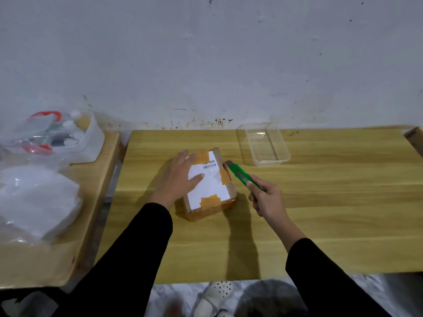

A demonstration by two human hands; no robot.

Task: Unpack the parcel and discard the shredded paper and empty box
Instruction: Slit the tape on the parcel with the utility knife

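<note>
The parcel (209, 184), a small taped cardboard box, lies near the middle of the table (320, 213). Its long axis runs away from me, leaning a little to the left, with the white label facing up. My left hand (180, 177) lies flat and open on its top, so that it does not slide. My right hand (266, 197) is closed around the green utility knife (242, 176), whose blade touches the right edge, I think to cut the tape. A clear plastic tray (263, 144) stands apart behind.

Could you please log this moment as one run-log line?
left hand flat on box | right hand holds knife at tape | box sealed
</note>
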